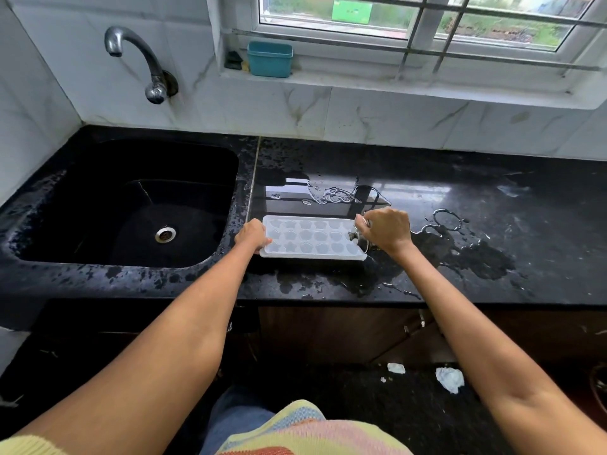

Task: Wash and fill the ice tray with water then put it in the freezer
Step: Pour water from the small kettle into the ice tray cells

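A white ice tray with several star-shaped cells lies flat on the wet black counter, just right of the sink. My left hand grips the tray's left end. My right hand holds a small shiny steel cup, tilted over the tray's right end. Most of the cup is hidden by my fingers. Whether water is flowing from it cannot be told.
A black sink with a steel drain sits at left, under a chrome tap on the tiled wall. A teal plastic tub stands on the window ledge. Water puddles spread right of the tray. Paper scraps lie on the floor.
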